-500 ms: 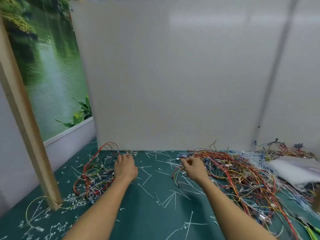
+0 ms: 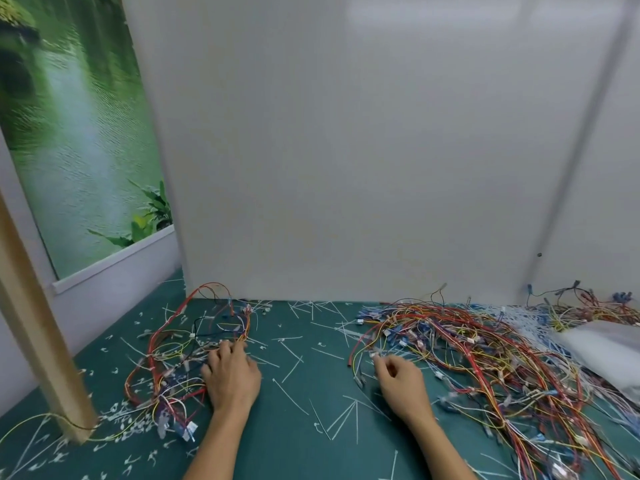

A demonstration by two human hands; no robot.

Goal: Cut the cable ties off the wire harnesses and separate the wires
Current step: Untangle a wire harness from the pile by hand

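A small tangle of red, yellow and black wires (image 2: 180, 355) lies on the green mat (image 2: 294, 445) at the left. My left hand (image 2: 232, 375) rests on its right side, fingers spread flat over the wires. A much larger heap of wire harnesses (image 2: 485, 358) covers the right of the mat. At that heap's left edge, my right hand (image 2: 401, 379) has its fingers curled and pinches a thin wire with a small white connector (image 2: 374, 355). No cutter is in view.
Cut white cable ties (image 2: 294, 396) litter the mat between and around my hands. A wooden post (image 2: 41, 341) stands at the near left. A white panel (image 2: 346, 168) closes the back. A clear plastic bag (image 2: 606, 355) lies at the right.
Both hands have drawn back toward me from the far edge of the mat. The right hand keeps its pinch on the wire.
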